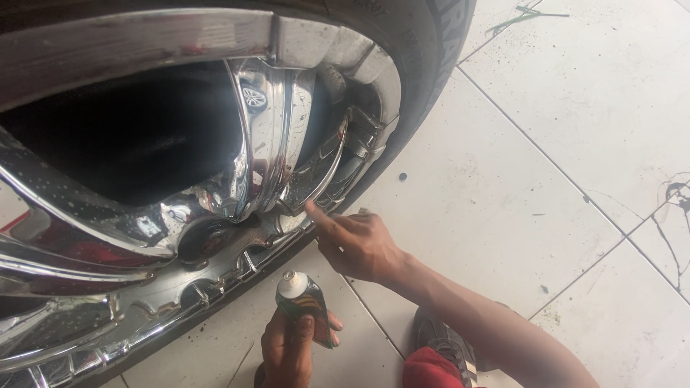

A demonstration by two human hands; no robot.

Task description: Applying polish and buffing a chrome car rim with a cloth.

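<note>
Right hand fingers chrome rim; left hand grips tube below.

Chrome wheel and tyre cut off.

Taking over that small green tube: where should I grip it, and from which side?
Grip the green tube around its flat body, below the nozzle, coming from underneath as the left hand does. It stands nozzle-up with its open tip exposed, while the right hand fingers the chrome rim.
</note>
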